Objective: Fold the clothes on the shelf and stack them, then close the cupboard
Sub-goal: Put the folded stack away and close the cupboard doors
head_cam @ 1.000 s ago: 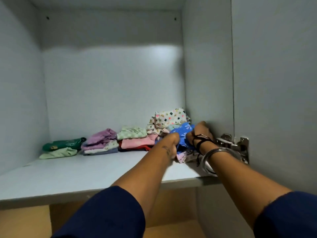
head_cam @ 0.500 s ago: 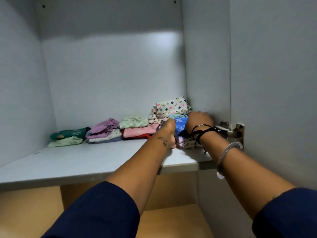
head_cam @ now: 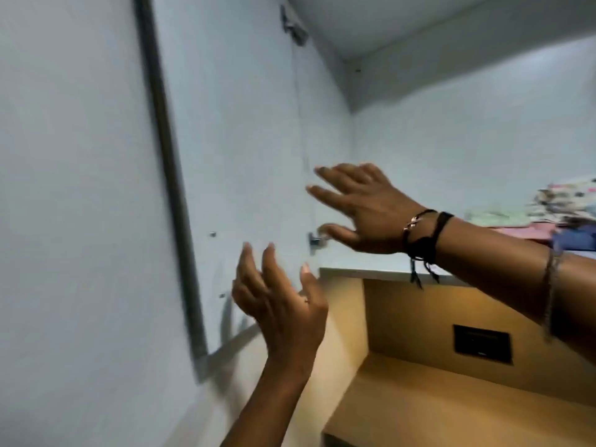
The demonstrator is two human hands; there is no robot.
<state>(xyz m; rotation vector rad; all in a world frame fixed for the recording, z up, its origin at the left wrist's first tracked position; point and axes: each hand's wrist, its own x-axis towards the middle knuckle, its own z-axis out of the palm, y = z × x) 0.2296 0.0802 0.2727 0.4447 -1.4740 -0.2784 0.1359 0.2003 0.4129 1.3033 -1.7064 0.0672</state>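
Pale grey cupboard walls everywhere, and the view has swung hard to the left compared with half a second ago. Back then both hands were buried in the clothes (head_cam: 567, 214) at the right end of the shelf (head_cam: 371, 269). Now that folded pile sits at the far right edge of the shot, still on the shelf, blurry, with the spotted piece on top and pink and blue layers under it.

Both hands are off the pile. The right hand (head_cam: 358, 208) is up in the air with its fingers spread towards the cupboard door (head_cam: 238, 140), grip open, nothing in it. The left hand (head_cam: 283, 304) is lower and further left, palm turned up-ish, fingers loosely apart, grip open and empty too. Can't tell if either is actually touching the door, there's a lot of motion blur.

The door itself stands open, with its inner face towards us and a dark edge strip (head_cam: 161, 156) running down its left side. The lower hinge (head_cam: 314, 241) peeks out just behind the right thumb, and the upper hinge (head_cam: 293, 27) is way up top. The right wrist has a black thread band (head_cam: 432, 233), and there's a bangle (head_cam: 551, 285) further down the forearm, which crosses in front of the shelf and part of the pile.

Under the shelf there's a wooden compartment (head_cam: 419, 398) with a black plate (head_cam: 482, 343) set in its back wall.
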